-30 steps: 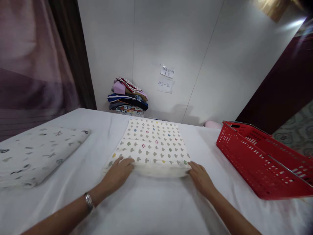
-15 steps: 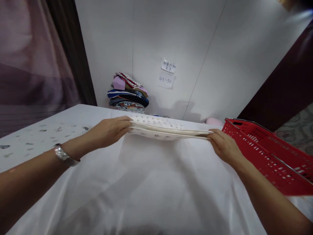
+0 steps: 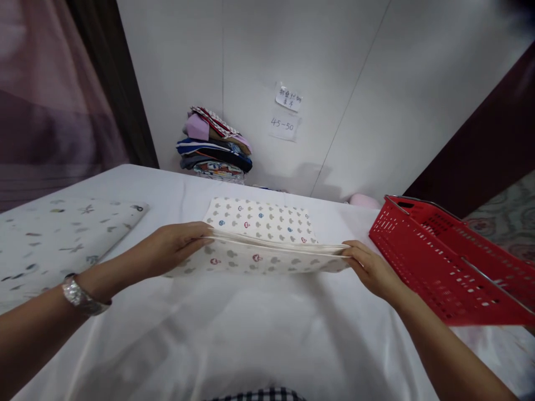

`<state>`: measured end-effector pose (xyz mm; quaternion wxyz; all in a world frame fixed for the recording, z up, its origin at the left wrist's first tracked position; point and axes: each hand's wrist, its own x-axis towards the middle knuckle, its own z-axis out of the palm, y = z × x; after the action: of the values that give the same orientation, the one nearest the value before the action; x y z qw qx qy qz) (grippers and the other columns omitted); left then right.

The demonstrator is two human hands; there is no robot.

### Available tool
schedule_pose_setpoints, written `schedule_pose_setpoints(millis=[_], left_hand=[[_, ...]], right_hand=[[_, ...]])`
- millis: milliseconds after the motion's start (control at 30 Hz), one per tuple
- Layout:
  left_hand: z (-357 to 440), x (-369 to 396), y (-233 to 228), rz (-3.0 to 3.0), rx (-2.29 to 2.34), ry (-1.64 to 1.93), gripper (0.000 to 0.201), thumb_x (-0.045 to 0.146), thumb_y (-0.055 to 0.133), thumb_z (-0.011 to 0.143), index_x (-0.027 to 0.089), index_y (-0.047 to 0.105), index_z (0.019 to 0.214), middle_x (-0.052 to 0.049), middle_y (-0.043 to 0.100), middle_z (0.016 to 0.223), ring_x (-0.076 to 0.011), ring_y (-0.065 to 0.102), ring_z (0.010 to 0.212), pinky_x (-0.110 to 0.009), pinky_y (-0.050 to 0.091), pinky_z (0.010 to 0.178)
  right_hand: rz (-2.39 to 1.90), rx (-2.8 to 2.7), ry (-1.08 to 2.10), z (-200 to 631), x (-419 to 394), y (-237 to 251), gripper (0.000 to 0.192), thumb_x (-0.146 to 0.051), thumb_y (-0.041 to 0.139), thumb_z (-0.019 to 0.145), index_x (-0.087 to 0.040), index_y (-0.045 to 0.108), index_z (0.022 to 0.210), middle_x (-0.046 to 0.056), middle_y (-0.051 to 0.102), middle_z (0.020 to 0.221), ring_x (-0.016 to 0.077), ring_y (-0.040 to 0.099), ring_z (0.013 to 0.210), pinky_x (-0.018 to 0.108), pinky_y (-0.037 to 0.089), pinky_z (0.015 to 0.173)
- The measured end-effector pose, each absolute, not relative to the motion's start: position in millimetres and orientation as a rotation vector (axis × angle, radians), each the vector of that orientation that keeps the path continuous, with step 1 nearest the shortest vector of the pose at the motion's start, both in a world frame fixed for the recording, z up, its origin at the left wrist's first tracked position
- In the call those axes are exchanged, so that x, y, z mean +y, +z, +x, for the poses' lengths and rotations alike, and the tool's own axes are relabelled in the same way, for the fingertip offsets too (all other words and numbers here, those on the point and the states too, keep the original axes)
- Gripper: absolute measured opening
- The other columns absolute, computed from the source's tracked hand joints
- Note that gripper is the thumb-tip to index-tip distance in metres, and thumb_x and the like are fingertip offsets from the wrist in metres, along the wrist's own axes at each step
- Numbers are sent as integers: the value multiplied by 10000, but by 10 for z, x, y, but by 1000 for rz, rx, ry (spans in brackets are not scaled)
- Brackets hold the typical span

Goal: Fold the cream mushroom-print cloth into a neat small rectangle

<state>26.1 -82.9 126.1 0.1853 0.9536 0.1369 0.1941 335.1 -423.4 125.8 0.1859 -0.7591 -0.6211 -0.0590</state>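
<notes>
A white cloth (image 3: pixel 273 259) printed with small grey, red and blue mushroom-like shapes is stretched between my hands in several layers. My left hand (image 3: pixel 184 245) pinches the left end of its folded edge; a silver bracelet circles that wrist. At the right end, my right hand (image 3: pixel 370 267) grips the same edge between thumb and fingers. The near part of the cloth hangs slightly above the white-covered table (image 3: pixel 251 334), while its far part lies on the tabletop beyond my hands.
Left on the table lies another folded white cloth (image 3: pixel 67 234) with a scattered print. A stack of folded fabrics (image 3: pixel 215 145) stands at the back against the wall. A red plastic basket (image 3: pixel 434 267) sits on the right, with a pink object (image 3: pixel 363 200) behind it. Paper signs (image 3: pixel 284 125) hang on the wall.
Both hands have come lower in view and nearer to me, bringing the cloth's folded edge along. More of the printed far part now shows flat on the table. The view has tilted slightly.
</notes>
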Motion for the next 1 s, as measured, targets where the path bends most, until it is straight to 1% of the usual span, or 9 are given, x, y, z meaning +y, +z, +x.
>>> schedule_pose_setpoints(millis=[167,333,433,533,600,700,800,900,1000], left_hand=[[411,-702,1183,2627,367,344,350,465,388,884,222,636,843,0,663,809,-154,600,748,-231,453,689],[984,-292,1398,2652,529,444,380,497,425,863,243,639,1048,-12,692,967,-188,629,822,-295,476,771],[1384,-71,2016,2755,700,588,411,447,425,884,274,532,1241,-9,665,1045,-202,642,833,-350,482,774],[1571,-77,2853,2881,864,991,543,495,302,912,148,503,1278,-37,631,1085,-283,556,1102,-441,400,905],[1529,-194,3300,3046,722,1305,731,546,92,877,72,477,1280,-31,530,1235,-332,443,1211,-460,330,914],[1303,-395,3500,3090,663,1587,661,513,82,903,176,457,1330,-4,496,1308,-349,448,1207,-487,336,840],[1039,-486,3036,3135,723,1347,523,419,174,944,227,413,1367,2,530,1293,-261,476,1202,-441,406,879],[797,-496,2086,3273,544,870,439,262,260,932,166,495,1290,-49,588,1199,-222,532,1113,-388,452,873],[536,-583,1013,3262,248,422,361,185,331,902,198,591,1153,-48,641,1133,-180,579,1021,-316,450,876]], right_hand=[[-2115,-1688,-46,3513,-4066,1128,186,-199,400,910,-247,579,917,47,647,911,166,631,813,263,526,695],[-2195,-1571,-77,4022,-3473,1335,272,-222,486,868,-223,546,1133,19,684,865,168,644,718,292,530,652],[-2243,-1525,-433,4327,-3081,1932,221,-221,510,861,-178,619,1049,66,683,969,208,640,870,351,509,771],[-2126,-1280,-1036,4463,-2930,2681,293,-295,427,921,-140,615,1083,105,638,1065,238,590,1020,384,451,876],[-1992,-1245,-1291,4462,-2986,3056,332,-322,374,947,-170,563,1173,106,610,1109,227,553,1067,380,429,919],[-1903,-1250,-1496,4402,-3198,3189,336,-291,353,954,-169,540,1204,125,612,1083,231,543,1039,384,431,909],[-1948,-1361,-1477,4327,-3426,2746,317,-236,373,937,-120,571,1155,146,626,1058,226,554,1002,370,437,877],[-2048,-1611,-1252,4171,-3609,1871,281,-187,379,909,-132,637,1005,120,669,947,219,586,920,370,448,835],[-2067,-1869,-875,3866,-3782,856,335,-127,334,890,-165,665,927,94,694,901,203,609,868,345,466,792]])
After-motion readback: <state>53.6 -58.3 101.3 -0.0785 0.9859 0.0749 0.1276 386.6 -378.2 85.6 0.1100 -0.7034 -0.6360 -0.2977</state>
